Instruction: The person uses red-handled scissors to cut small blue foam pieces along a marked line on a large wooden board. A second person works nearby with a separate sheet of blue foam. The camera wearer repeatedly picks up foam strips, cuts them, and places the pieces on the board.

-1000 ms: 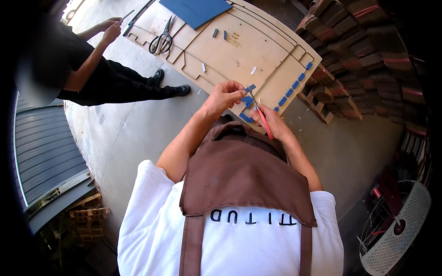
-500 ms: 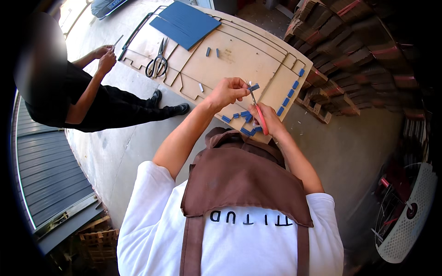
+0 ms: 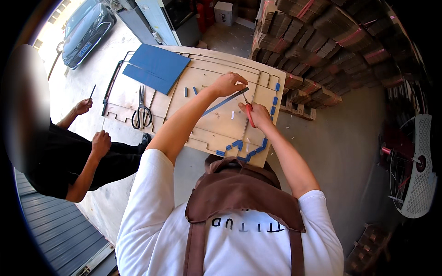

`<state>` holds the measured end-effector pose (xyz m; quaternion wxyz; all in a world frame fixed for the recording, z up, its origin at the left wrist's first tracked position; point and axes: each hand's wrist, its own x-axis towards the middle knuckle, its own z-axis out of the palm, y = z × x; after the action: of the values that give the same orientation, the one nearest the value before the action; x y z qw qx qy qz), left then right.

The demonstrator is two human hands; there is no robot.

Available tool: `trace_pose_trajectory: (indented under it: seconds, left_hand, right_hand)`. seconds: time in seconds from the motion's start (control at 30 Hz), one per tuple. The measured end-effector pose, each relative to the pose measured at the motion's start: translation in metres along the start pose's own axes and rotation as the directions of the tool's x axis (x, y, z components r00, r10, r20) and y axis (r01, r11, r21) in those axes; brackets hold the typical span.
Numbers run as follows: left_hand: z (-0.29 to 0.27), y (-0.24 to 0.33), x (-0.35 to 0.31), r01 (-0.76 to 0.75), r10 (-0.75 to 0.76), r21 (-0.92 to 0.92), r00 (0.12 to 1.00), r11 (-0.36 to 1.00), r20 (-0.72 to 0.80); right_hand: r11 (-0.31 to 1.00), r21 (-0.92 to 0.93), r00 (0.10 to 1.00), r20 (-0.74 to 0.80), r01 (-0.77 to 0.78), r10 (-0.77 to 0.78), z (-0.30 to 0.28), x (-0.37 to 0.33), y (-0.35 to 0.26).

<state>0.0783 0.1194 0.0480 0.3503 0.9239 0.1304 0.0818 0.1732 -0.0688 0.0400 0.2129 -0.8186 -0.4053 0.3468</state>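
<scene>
Blue narrow strip point(image 3: 219, 105), end pinched in left hand point(image 3: 228, 84), slants toward wooden worktop's point(image 3: 216, 131) near edge; right hand point(image 3: 260, 116) grips red-handled scissors point(image 3: 249, 114).

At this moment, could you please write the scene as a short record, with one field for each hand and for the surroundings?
Left hand: at the upper right end of a long blue strip
Right hand: holds a red-handled cutting tool, tip near that end
On wooden board: blue sheet, black-handled scissors, small blue pieces
Beside board: a co-worker's hand with a thin dark strip
</scene>
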Motion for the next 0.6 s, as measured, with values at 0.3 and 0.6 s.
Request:
trace_pose_trajectory:
  seconds: [0.3,0.6]
  left_hand:
    - [0.000,-0.008,0.026,0.033,0.001,-0.126,0.965,0.991,0.263]
    - [-0.014,-0.002,-0.005,0.209,-0.427,-0.899,0.904,0.385,0.027]
  right_hand:
    - [0.996,-0.090,1.000,-0.023,-0.005,0.003,-0.002,0.004,0.000]
    - [0.994,-0.111,0.994,-0.106,0.008,-0.020,-0.014,0.010,0.008]
